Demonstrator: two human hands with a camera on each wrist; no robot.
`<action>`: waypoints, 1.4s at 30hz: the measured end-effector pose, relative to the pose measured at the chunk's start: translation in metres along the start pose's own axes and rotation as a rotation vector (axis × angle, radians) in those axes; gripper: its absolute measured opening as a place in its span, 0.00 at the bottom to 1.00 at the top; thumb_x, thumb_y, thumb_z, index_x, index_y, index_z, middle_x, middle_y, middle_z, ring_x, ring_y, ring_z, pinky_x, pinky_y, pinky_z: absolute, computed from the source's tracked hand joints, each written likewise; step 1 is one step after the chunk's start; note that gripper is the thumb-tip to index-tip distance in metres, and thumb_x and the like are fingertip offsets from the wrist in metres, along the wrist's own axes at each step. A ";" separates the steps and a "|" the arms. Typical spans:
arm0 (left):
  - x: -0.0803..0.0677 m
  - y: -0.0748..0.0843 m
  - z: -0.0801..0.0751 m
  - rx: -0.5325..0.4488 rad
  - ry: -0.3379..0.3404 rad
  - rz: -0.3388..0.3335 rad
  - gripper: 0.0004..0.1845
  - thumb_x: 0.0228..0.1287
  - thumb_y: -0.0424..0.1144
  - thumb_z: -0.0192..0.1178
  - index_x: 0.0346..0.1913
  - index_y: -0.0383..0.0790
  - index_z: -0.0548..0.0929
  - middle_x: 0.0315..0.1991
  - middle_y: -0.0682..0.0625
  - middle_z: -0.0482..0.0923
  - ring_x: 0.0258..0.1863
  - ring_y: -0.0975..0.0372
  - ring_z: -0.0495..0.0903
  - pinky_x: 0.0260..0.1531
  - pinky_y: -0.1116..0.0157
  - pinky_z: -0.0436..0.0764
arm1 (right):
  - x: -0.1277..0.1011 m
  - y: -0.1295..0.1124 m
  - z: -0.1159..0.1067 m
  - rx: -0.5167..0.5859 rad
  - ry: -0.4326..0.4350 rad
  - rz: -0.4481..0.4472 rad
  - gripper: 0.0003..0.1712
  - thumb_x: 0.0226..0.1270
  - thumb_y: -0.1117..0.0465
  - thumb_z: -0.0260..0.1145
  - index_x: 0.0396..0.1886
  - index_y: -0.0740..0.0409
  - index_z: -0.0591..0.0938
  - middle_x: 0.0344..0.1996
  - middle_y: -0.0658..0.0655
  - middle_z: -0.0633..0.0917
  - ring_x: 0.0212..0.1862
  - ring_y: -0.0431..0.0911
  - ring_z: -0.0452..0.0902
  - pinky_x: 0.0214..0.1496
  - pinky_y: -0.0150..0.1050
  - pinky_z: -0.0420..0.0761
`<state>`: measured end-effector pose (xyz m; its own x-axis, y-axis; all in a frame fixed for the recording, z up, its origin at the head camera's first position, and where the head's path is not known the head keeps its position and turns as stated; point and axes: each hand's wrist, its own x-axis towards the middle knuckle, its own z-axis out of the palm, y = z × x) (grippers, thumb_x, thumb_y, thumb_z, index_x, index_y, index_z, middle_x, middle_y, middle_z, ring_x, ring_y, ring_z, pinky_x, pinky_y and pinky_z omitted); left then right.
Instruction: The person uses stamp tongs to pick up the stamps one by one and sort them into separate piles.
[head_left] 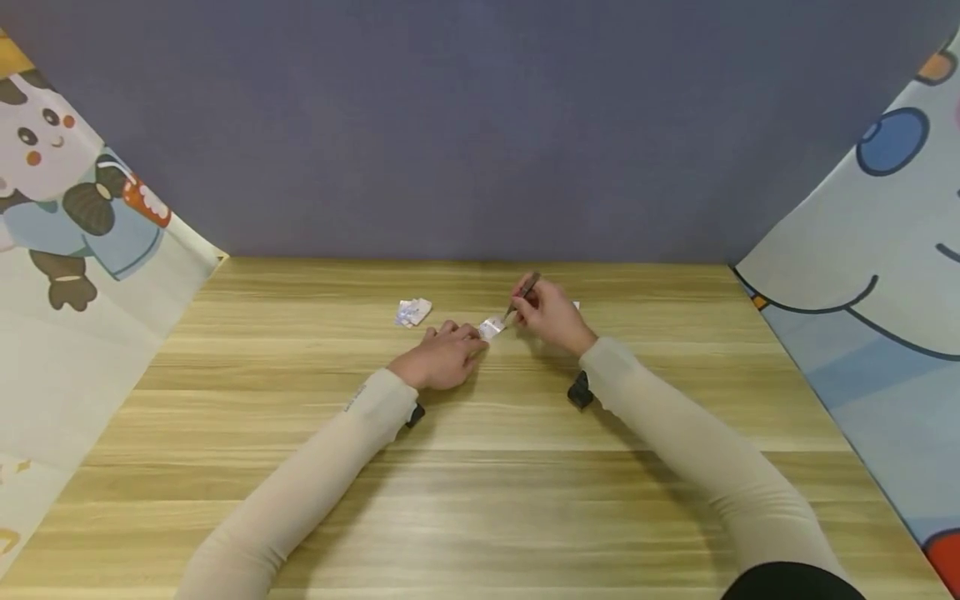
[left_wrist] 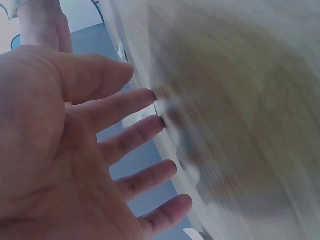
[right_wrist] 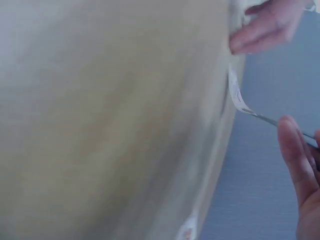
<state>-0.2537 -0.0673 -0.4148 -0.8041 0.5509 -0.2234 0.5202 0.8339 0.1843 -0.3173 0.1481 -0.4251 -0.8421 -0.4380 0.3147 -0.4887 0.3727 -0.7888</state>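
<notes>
My left hand (head_left: 442, 357) lies flat on the wooden table (head_left: 480, 467), fingers straight, its fingertips (left_wrist: 150, 97) pressing the edge of a small white packet (head_left: 491, 327). My right hand (head_left: 552, 317) pinches thin metal tweezers (head_left: 522, 297), whose tip meets the same packet from the right. In the right wrist view the tweezers (right_wrist: 262, 117) grip the packet's (right_wrist: 236, 95) lifted end. The left fingers (right_wrist: 260, 30) hold down its far end.
A second small crumpled packet (head_left: 413, 312) lies left of and behind the hands. A bit of white (head_left: 576, 306) shows behind the right hand. A grey-blue wall (head_left: 480, 125) stands at the back, with cartoon-printed panels on the left (head_left: 75, 275) and right (head_left: 870, 300).
</notes>
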 end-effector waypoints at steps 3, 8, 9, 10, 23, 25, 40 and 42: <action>-0.005 -0.006 -0.001 -0.012 0.012 -0.030 0.22 0.73 0.44 0.46 0.68 0.48 0.69 0.68 0.52 0.59 0.66 0.54 0.56 0.58 0.48 0.57 | 0.009 -0.006 0.002 0.013 0.037 -0.042 0.02 0.68 0.69 0.59 0.39 0.64 0.75 0.30 0.63 0.82 0.27 0.52 0.81 0.28 0.43 0.81; -0.017 -0.020 -0.009 -0.041 0.114 -0.124 0.24 0.71 0.43 0.49 0.68 0.45 0.68 0.69 0.48 0.57 0.66 0.52 0.54 0.57 0.47 0.57 | 0.028 -0.018 0.014 0.042 0.047 -0.122 0.02 0.67 0.71 0.60 0.38 0.65 0.75 0.27 0.63 0.82 0.26 0.47 0.81 0.28 0.42 0.82; -0.020 -0.023 -0.011 -0.041 0.139 -0.144 0.24 0.71 0.43 0.49 0.68 0.44 0.67 0.69 0.47 0.57 0.66 0.51 0.55 0.56 0.47 0.58 | 0.032 -0.021 0.018 0.051 0.044 -0.133 0.02 0.67 0.71 0.60 0.38 0.65 0.75 0.27 0.63 0.82 0.26 0.47 0.81 0.28 0.41 0.81; -0.022 -0.027 -0.012 -0.040 0.158 -0.165 0.24 0.71 0.43 0.49 0.68 0.43 0.67 0.68 0.47 0.57 0.66 0.51 0.55 0.56 0.48 0.59 | 0.037 -0.023 0.021 0.057 0.042 -0.139 0.02 0.67 0.70 0.60 0.37 0.65 0.75 0.27 0.63 0.82 0.25 0.46 0.81 0.28 0.40 0.81; -0.038 -0.056 -0.012 -0.069 0.184 -0.293 0.27 0.71 0.42 0.50 0.69 0.39 0.62 0.69 0.44 0.56 0.65 0.49 0.55 0.55 0.45 0.59 | 0.077 -0.038 0.062 0.143 -0.073 -0.101 0.07 0.69 0.67 0.59 0.41 0.69 0.74 0.30 0.67 0.82 0.30 0.57 0.82 0.31 0.50 0.81; -0.038 -0.059 -0.012 -0.068 0.171 -0.303 0.27 0.71 0.42 0.50 0.70 0.40 0.61 0.70 0.45 0.55 0.66 0.49 0.55 0.56 0.45 0.59 | 0.082 -0.037 0.068 0.144 -0.092 -0.092 0.06 0.69 0.68 0.59 0.41 0.68 0.74 0.30 0.66 0.82 0.30 0.59 0.82 0.30 0.50 0.81; -0.034 -0.064 -0.007 -0.075 0.051 -0.332 0.27 0.73 0.43 0.45 0.71 0.41 0.62 0.72 0.46 0.53 0.66 0.48 0.54 0.58 0.43 0.57 | 0.093 -0.024 0.085 0.068 -0.111 0.011 0.03 0.68 0.69 0.59 0.39 0.64 0.75 0.26 0.62 0.82 0.28 0.55 0.82 0.30 0.46 0.81; -0.034 -0.064 -0.007 -0.073 0.046 -0.337 0.27 0.72 0.43 0.46 0.71 0.41 0.61 0.72 0.46 0.53 0.66 0.48 0.54 0.58 0.43 0.57 | 0.092 -0.022 0.086 0.051 -0.113 0.014 0.03 0.67 0.70 0.60 0.38 0.64 0.75 0.26 0.61 0.82 0.28 0.53 0.82 0.30 0.44 0.81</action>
<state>-0.2616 -0.1393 -0.4124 -0.9403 0.2412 -0.2403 0.2022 0.9634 0.1757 -0.3645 0.0294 -0.4237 -0.8159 -0.5240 0.2443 -0.4627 0.3384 -0.8194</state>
